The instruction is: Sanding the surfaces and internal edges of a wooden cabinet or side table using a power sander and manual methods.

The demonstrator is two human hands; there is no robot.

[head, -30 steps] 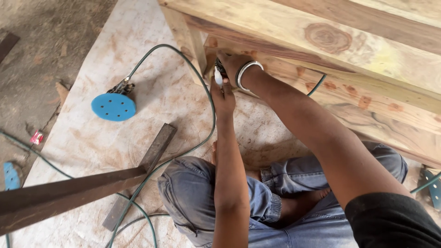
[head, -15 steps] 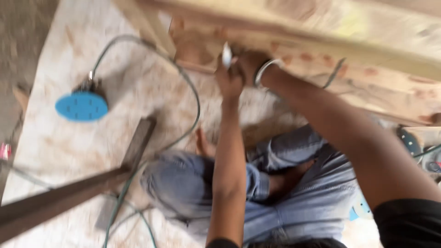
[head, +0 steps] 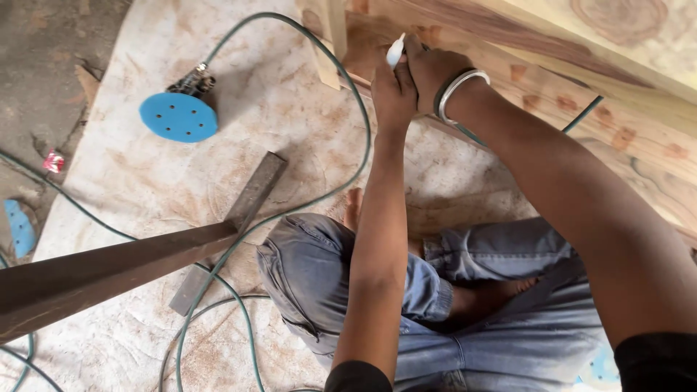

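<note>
Pressing against the wooden frame [head: 552,65], both hands are seen close together at the rail's underside. A small white tube [head: 395,51] is gripped by the fingers of the left hand [head: 393,91]; the right hand [head: 431,69], with a metal bangle [head: 457,88] at the wrist, is clenched just beside it, touching the tube. On the dusty board [head: 131,189] to the left, a sander with a blue disc [head: 178,116] is laid face up, a green hose [head: 348,167] looped near it. A dark plank [head: 109,272] is seen lower left.

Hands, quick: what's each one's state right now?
Left hand: closed on small white tube-shaped tool.
Right hand: closed beside it; grip cannot be told.
</note>
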